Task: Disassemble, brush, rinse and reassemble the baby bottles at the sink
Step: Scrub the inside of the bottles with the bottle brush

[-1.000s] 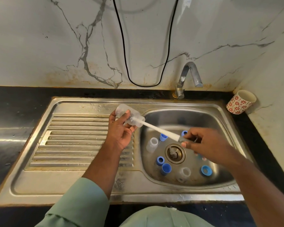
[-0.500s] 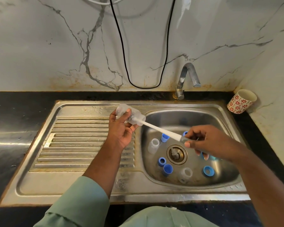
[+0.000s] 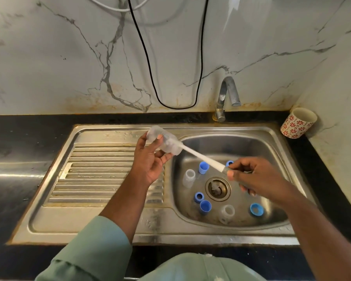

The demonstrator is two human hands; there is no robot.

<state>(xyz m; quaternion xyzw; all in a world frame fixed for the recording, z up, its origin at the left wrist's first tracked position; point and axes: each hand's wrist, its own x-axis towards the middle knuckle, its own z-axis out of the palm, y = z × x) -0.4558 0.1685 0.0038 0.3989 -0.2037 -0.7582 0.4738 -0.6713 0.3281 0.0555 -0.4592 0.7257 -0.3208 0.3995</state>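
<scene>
Left hand grips a clear bottle (tilted, above the sink rim); right hand pinches the white brush handle, its head inside the bottle.

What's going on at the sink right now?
A person is brushing a baby bottle. The left hand holds the clear bottle over the sink's edge, while the right hand works a white brush into its mouth. Blue caps and clear parts lie in the basin. The tap looks off.
</scene>
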